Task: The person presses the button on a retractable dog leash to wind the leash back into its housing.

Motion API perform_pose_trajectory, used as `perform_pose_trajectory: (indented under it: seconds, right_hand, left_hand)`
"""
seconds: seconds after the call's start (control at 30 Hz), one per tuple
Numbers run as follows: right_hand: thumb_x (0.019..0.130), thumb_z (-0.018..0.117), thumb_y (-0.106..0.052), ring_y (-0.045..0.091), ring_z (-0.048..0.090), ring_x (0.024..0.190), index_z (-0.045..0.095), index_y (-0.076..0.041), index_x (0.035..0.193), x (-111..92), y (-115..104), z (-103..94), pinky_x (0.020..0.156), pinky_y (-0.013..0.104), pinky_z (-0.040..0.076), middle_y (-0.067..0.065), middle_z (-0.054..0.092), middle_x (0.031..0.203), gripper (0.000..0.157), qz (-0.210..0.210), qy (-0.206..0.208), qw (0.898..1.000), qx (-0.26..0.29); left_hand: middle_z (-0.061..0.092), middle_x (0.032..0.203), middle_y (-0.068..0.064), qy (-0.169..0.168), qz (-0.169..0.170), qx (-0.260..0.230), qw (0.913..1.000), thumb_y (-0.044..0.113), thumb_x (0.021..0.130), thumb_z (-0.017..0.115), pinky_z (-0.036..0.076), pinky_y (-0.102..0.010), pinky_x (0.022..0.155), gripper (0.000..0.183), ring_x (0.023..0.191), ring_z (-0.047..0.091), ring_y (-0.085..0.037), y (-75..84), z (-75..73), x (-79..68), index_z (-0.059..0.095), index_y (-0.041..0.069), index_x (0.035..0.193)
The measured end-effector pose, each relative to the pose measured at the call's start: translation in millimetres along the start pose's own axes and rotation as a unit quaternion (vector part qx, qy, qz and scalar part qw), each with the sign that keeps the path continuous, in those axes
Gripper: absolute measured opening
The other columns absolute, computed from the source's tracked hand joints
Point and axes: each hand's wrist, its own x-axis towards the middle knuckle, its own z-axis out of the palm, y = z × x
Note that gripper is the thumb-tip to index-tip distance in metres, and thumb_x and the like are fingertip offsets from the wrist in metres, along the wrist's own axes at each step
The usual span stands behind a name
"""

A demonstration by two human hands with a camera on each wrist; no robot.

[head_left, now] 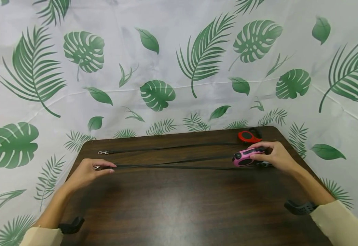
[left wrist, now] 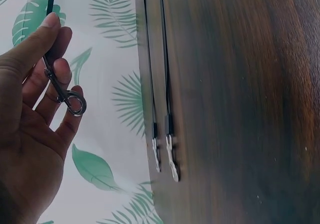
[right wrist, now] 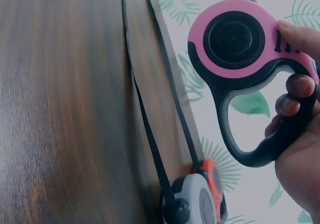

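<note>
My right hand (head_left: 278,158) grips the black handle of a pink retractable dog leash (right wrist: 235,76), fingers curled through the handle loop and thumb lying on the pink casing. The leash is held above the right side of the table. Its black strap stretches leftward to my left hand (head_left: 88,173), whose thumb and fingers pinch the strap end. In the left wrist view the dark metal clip (left wrist: 62,91) hangs from that end across the fingers. Below the pink leash lies a grey retractable leash (right wrist: 197,201), mostly hidden in the head view, with its strap extended left.
A red retractable leash (head_left: 249,137) lies at the table's back right, its strap (head_left: 179,147) pulled out to a silver clip (head_left: 103,152) at the left. Beside it, another silver clip (left wrist: 172,159) rests on the brown table (head_left: 173,208). A leaf-print cloth (head_left: 173,68) hangs behind.
</note>
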Motion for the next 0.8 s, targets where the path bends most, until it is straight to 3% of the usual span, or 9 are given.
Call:
perform_pose_trajectory:
  seconds: [0.33,0.8]
  right_hand:
    - [0.093,0.083,-0.017,0.017,0.055,0.073,0.078,-0.012,0.119,4,-8,10.8,0.057,0.031,0.042,0.007,0.066,0.09,0.027,0.002,-0.01,1.0,0.009]
    - [0.093,0.083,-0.017,0.015,0.054,0.067,0.078,-0.01,0.119,10,-13,27.4,0.054,0.03,0.042,0.006,0.068,0.084,0.027,-0.001,-0.017,0.999,0.027]
  left_hand:
    - [0.081,0.103,0.0,-0.014,0.0,-0.003,0.9999,0.01,0.089,0.085,0.055,-0.022,0.072,0.019,0.091,0.071,-0.003,6.1,6.3,7.0,0.084,0.017,0.106]
    - [0.081,0.1,0.003,-0.013,0.012,-0.009,0.9998,0.011,0.089,0.086,0.055,-0.024,0.072,0.019,0.087,0.072,-0.004,10.3,15.2,14.6,0.084,0.018,0.106]
